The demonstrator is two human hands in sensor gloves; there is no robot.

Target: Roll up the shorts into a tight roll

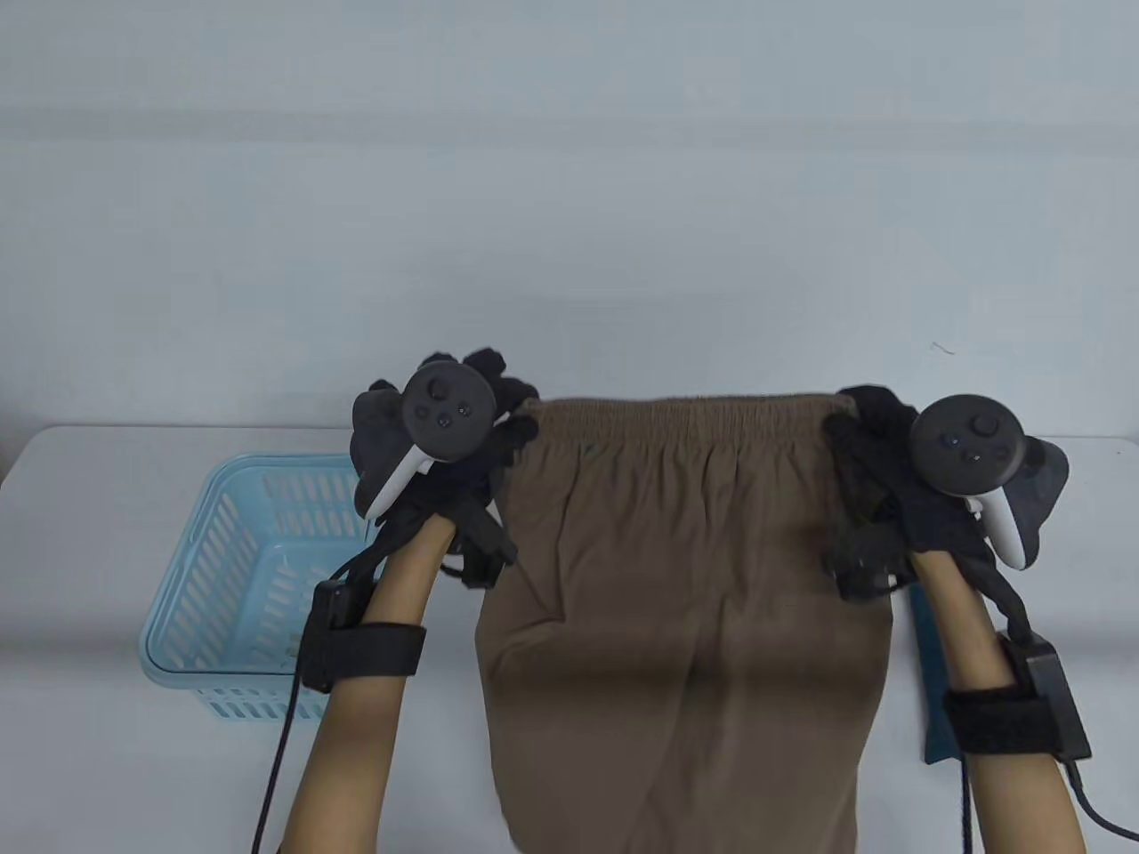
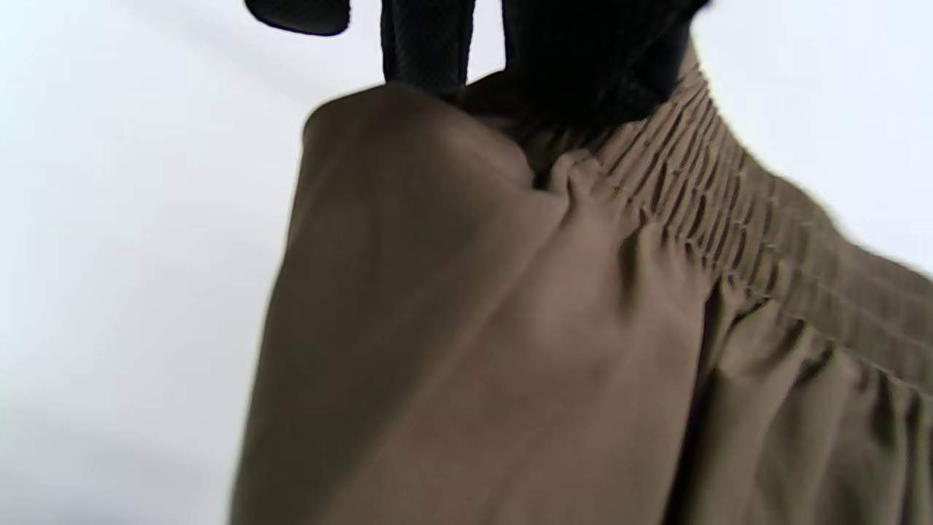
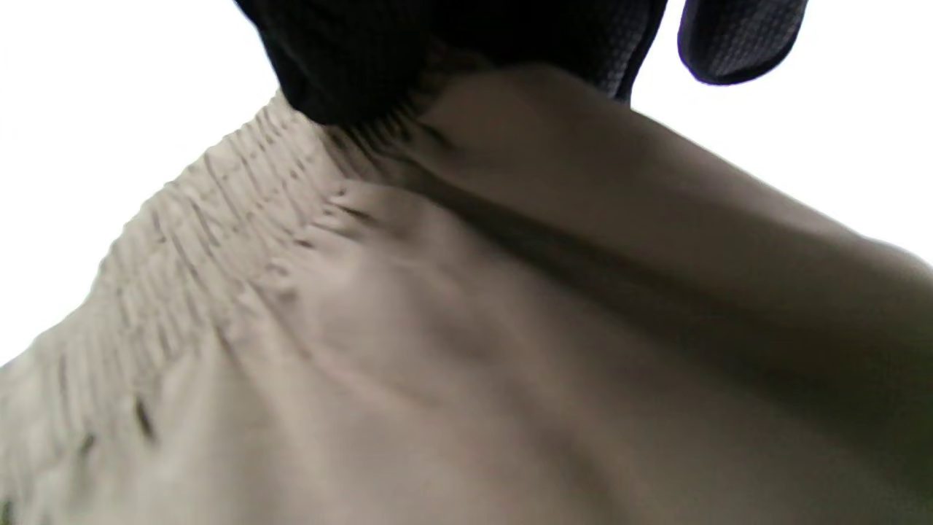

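Note:
Brown shorts (image 1: 685, 605) with an elastic waistband (image 1: 685, 414) hang spread out between my two hands, lifted above the table. My left hand (image 1: 498, 427) grips the waistband's left corner. My right hand (image 1: 854, 436) grips its right corner. The left wrist view shows my gloved fingers (image 2: 583, 65) pinching the gathered waistband (image 2: 729, 204). The right wrist view shows my fingers (image 3: 379, 65) holding the other corner of the waistband (image 3: 219, 204). The legs hang down toward the view's bottom edge.
A light blue plastic basket (image 1: 191, 605) stands on the white table (image 1: 98, 498) to the left of my left arm. A dark blue flat item (image 1: 934, 712) lies partly hidden behind my right forearm. A pale wall (image 1: 569, 178) is behind.

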